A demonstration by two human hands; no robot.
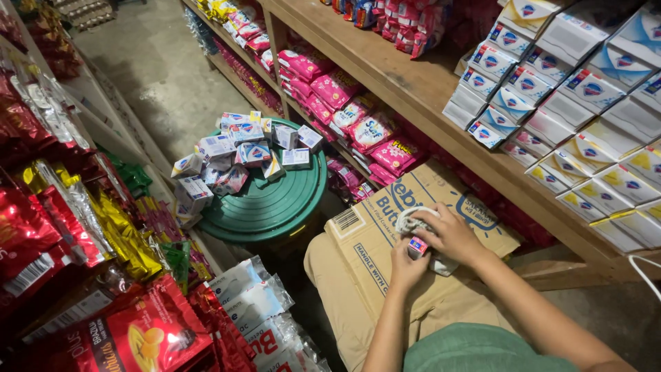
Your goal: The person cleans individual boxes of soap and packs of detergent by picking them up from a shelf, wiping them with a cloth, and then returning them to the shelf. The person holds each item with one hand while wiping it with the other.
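My left hand [405, 265] grips a small soap box [417, 245] with a pink end, held over a flattened brown cardboard carton [365, 238] that lies on my lap. My right hand [454, 234] presses a crumpled white cloth [413, 222] against the box from above. Both hands meet at the box, just above the carton's middle.
A green round bin lid [275, 200] to the left carries a heap of small white soap boxes [234, 155]. A wooden shelf [420, 89] on the right holds stacked white soap boxes [585, 117] and pink packets [344, 103] below. Red and gold snack bags [82, 234] hang at left.
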